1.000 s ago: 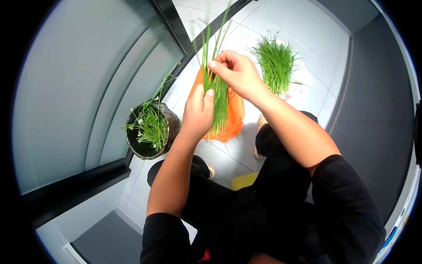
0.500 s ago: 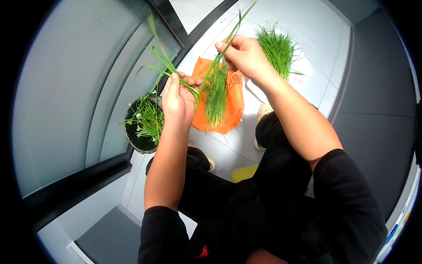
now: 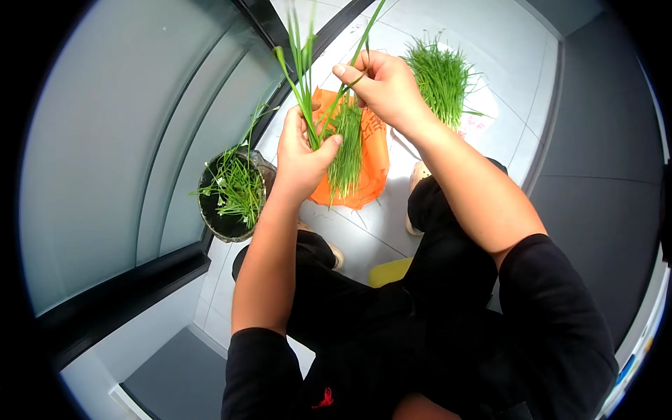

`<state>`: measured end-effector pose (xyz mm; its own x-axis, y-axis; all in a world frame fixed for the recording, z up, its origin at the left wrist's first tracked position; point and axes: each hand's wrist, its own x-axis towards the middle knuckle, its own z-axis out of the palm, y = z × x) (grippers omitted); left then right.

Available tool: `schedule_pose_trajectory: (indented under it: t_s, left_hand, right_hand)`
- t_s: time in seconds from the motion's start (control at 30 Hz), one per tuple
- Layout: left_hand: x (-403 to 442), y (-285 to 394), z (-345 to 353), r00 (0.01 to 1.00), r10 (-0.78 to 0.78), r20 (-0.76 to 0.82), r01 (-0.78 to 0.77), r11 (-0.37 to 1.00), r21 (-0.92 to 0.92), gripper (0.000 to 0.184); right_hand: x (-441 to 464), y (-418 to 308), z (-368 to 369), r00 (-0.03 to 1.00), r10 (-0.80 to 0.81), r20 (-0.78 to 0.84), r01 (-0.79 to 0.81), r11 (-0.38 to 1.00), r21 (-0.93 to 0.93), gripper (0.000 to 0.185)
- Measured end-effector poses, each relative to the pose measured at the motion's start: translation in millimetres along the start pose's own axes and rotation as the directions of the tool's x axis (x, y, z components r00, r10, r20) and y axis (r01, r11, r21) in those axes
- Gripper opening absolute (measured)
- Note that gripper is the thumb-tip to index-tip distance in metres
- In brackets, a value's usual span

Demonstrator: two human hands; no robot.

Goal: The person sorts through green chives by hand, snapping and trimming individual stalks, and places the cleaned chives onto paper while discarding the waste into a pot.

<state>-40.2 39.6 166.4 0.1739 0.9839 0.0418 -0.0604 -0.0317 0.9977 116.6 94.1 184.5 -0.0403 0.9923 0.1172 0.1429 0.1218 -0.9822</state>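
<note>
Green stalks (image 3: pixel 305 96) rise between the left hand's (image 3: pixel 302 166) fingers (image 3: pixel 332 145).

pale tiled floor (image 3: pixel 374 241), frosted glass (image 3: pixel 105 161)

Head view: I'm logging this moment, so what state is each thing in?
Left hand: curled around green stalks
Right hand: pinching a long strand
Orange bag: spread on the floor
Bunch on the bag: lying together
Bin: open-topped, partly filled
Greens in the bin: loose, some reaching past the rim
Farther bunch: lying together, tips fanned out
</note>
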Motion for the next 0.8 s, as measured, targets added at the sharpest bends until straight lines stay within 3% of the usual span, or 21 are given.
schedule_pose_trajectory:
  t_s: [0.13,0.17,0.2,0.27,0.33,0.47,0.53,0.67,0.73,0.8]
  left_hand:
    - [2.3,2.1,-3.5,1.000,-0.028,0.000,0.028,0.999,-0.046,0.043]
    - [2.3,5.2,-4.1,0.997,-0.071,0.018,0.073,0.986,-0.150,0.040]
    - [2.4,7.5,-4.9,0.993,-0.112,0.041,0.119,0.961,-0.251,0.037]
    - [4.2,3.6,-8.6,0.991,-0.129,0.043,0.136,0.952,-0.273,0.034]
    - [5.8,-0.9,-13.2,0.992,-0.121,0.033,0.124,0.910,-0.395,0.032]
    - [8.0,-5.9,-19.4,0.993,-0.121,-0.008,0.103,0.877,-0.470,0.028]
    - [8.0,-6.6,-18.4,0.993,-0.110,-0.049,0.076,0.888,-0.453,0.027]
    - [7.8,-8.6,-22.8,0.979,-0.134,-0.155,0.050,0.890,-0.453,0.025]
    - [7.7,-10.7,-28.1,0.984,-0.122,-0.132,0.049,0.888,-0.457,0.023]
    - [8.8,-11.4,-29.7,0.958,-0.193,-0.214,0.028,0.800,-0.599,0.021]
  right_hand:
    - [1.5,-0.8,-1.8,0.999,0.030,-0.021,-0.028,0.998,0.060,0.032]
    - [2.6,0.1,-2.3,0.999,0.031,-0.022,-0.029,0.998,0.060,0.032]
    - [4.2,0.8,-2.8,0.998,0.067,-0.015,-0.064,0.988,0.140,0.031]
    - [3.1,1.8,-4.5,0.994,0.106,-0.008,-0.102,0.970,0.219,0.031]
    - [-0.5,-2.6,-5.1,0.970,0.224,0.089,-0.240,0.870,0.431,0.029]
    - [-14.0,-2.5,15.0,0.854,0.304,0.421,-0.380,0.919,0.106,0.020]
    - [-19.4,4.9,31.1,0.899,0.156,0.408,-0.237,0.959,0.157,0.022]
    - [-21.1,13.4,36.9,0.933,0.218,0.287,-0.294,0.920,0.258,0.019]
    - [-20.4,9.6,37.8,0.940,0.246,0.234,-0.306,0.913,0.269,0.017]
    - [-19.4,7.6,35.0,0.914,0.331,0.236,-0.398,0.845,0.356,0.015]
